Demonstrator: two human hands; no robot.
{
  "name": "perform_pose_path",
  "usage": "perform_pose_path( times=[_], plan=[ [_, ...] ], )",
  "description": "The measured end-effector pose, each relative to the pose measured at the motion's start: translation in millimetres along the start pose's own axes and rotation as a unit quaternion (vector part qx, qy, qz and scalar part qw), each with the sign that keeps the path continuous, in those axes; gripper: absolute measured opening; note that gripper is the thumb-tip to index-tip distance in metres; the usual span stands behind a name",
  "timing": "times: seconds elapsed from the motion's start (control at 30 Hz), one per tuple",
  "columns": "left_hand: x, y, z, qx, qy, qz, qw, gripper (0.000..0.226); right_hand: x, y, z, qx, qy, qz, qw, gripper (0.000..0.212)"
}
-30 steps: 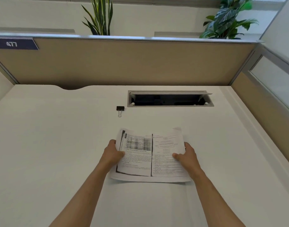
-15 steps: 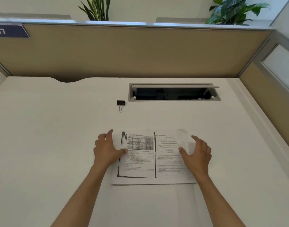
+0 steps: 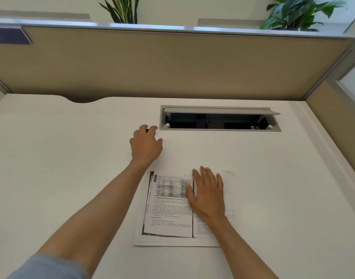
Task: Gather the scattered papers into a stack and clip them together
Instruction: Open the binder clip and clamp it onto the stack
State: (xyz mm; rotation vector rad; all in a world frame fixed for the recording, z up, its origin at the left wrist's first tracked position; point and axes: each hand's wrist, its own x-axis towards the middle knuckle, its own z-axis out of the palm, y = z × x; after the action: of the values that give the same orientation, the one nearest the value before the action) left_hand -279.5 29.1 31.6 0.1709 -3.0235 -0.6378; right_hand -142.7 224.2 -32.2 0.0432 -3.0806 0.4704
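A stack of printed papers (image 3: 168,210) lies flat on the white desk (image 3: 62,168), its edges roughly squared. My right hand (image 3: 207,195) rests palm down on the stack's right half, fingers spread. My left hand (image 3: 146,146) is stretched out beyond the stack, to its upper left. Its fingertips cover the black binder clip (image 3: 147,130), of which only a dark sliver shows between the fingers. The thumb stands apart from the fingers, and I see no closed grip on the clip.
An open cable hatch (image 3: 221,128) is sunk into the desk just right of my left hand. A tan partition (image 3: 172,63) closes the back and another the right side. Plants stand behind the back partition.
My left hand has left the stack's left edge and reached forward onto the binder clip. My right hand has slid inward and now lies flat on the papers.
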Motion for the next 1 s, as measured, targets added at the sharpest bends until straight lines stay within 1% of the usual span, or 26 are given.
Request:
perform_pose_path(
  times=[0.1, 0.23, 0.33, 0.43, 0.5, 0.63, 0.7, 0.8, 0.9, 1.0],
  plan=[
    [19.4, -1.5, 11.3, 0.057, -0.027, -0.010, 0.998, 0.054, 0.3, 0.1, 2.3, -0.012, -0.002, -0.002, 1.000, 0.063],
    [30.2, -9.2, 26.4, 0.111, -0.074, -0.010, 0.991, 0.048, -1.7, -2.1, 2.6, -0.020, 0.000, -0.004, 1.000, 0.061],
    [34.7, -12.9, 31.9, 0.124, -0.055, 0.017, 0.991, 0.040, 0.0, -0.7, 2.4, -0.022, 0.003, -0.005, 1.000, 0.061],
    [37.9, -13.2, 31.8, 0.094, -0.044, 0.030, 0.994, 0.042, 0.5, -0.4, 3.6, -0.024, 0.002, -0.006, 1.000, 0.061],
    [37.5, -12.5, 30.1, 0.063, -0.047, 0.033, 0.996, 0.042, 0.6, -0.8, 3.8, -0.025, 0.008, -0.006, 1.000, 0.060],
    [26.2, -7.4, 28.9, -0.049, -0.027, 0.039, 0.998, 0.036, 0.2, -0.6, 3.7, -0.028, 0.020, -0.010, 0.999, 0.059],
    [10.3, 3.2, 24.9, -0.107, -0.028, 0.041, 0.993, 0.033, -0.8, -1.4, 2.0, -0.020, 0.018, -0.013, 1.000, 0.060],
    [-20.8, 22.4, 15.5, -0.209, -0.057, 0.023, 0.976, 0.035, -0.2, -1.5, -1.7, 0.006, 0.030, -0.007, 0.999, 0.066],
    [-49.6, 36.2, 4.4, -0.300, -0.085, -0.019, 0.950, 0.031, -3.3, -3.2, -10.5, 0.032, 0.083, -0.016, 0.996, 0.065],
    [-76.2, 45.5, -7.7, -0.342, -0.084, -0.051, 0.935, 0.028, -6.9, -12.8, -24.5, 0.076, 0.166, -0.034, 0.983, 0.058]
  ],
)
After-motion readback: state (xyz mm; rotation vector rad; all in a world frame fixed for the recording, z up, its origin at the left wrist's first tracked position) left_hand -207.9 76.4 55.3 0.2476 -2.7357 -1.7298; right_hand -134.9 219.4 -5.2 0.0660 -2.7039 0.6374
